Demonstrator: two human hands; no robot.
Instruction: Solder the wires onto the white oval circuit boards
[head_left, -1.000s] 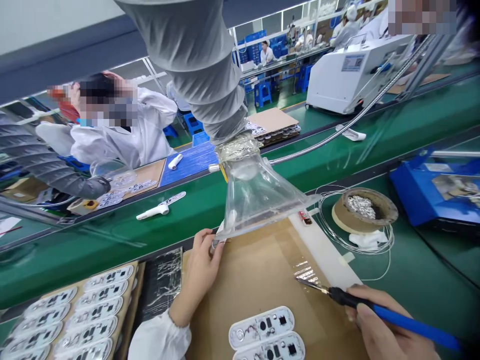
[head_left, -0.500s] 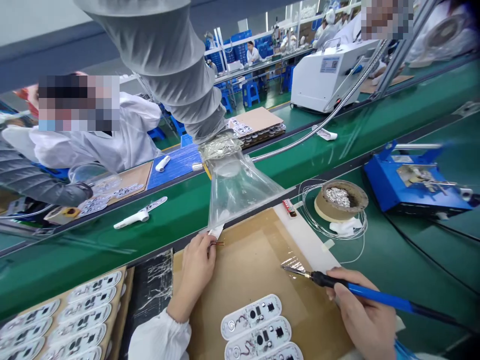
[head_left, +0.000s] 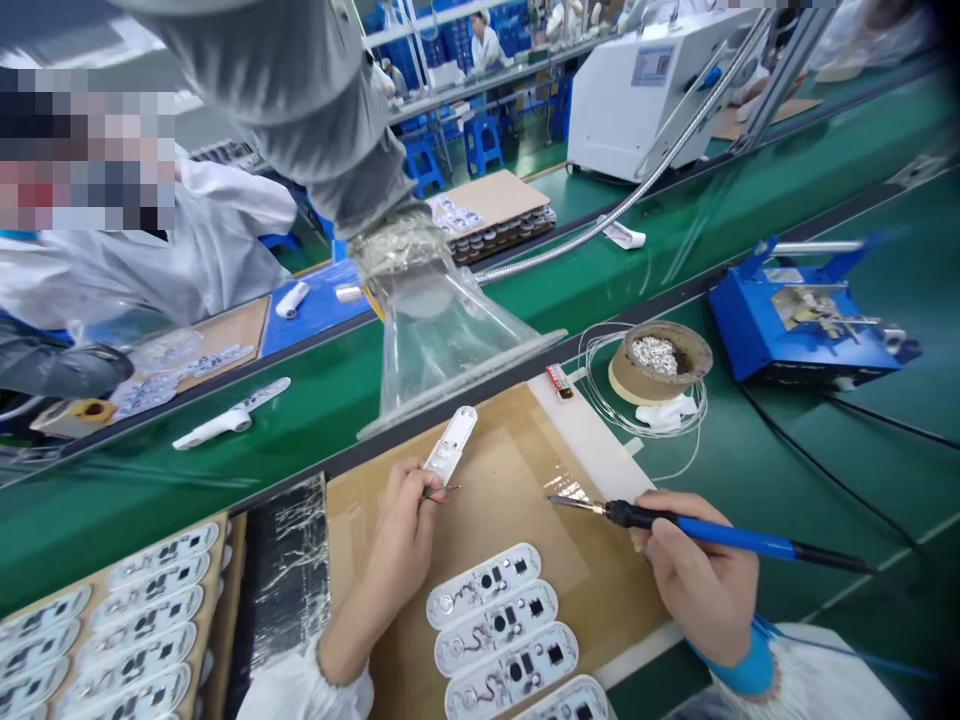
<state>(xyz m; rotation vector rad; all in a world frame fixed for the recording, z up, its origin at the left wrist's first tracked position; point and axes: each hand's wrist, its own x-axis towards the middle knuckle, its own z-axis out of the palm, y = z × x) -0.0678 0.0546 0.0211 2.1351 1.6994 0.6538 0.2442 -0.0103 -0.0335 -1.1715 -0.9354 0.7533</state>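
Note:
My left hand (head_left: pixel 403 525) is closed in a pinch on a small white plastic shell (head_left: pixel 451 445) with short wires at its near end, held just over the brown board (head_left: pixel 517 480). My right hand (head_left: pixel 694 580) is wrapped round a blue-handled soldering iron (head_left: pixel 697 530); its tip points left over a shiny patch on the board, well apart from the shell. Several white oval circuit boards (head_left: pixel 495 620) lie in a row on the board between my two hands.
A clear fume hood (head_left: pixel 442 340) on a grey hose hangs over the board's far edge. A solder spool (head_left: pixel 656 365) and a blue iron stand (head_left: pixel 802 320) sit to the right. A tray of boards (head_left: pixel 112 630) lies at the left. A person in white works across the green conveyor (head_left: pixel 225 470).
The view has tilted down and both hands have drawn closer to me. My left hand has pulled the white shell out from under the hood; the iron has followed.

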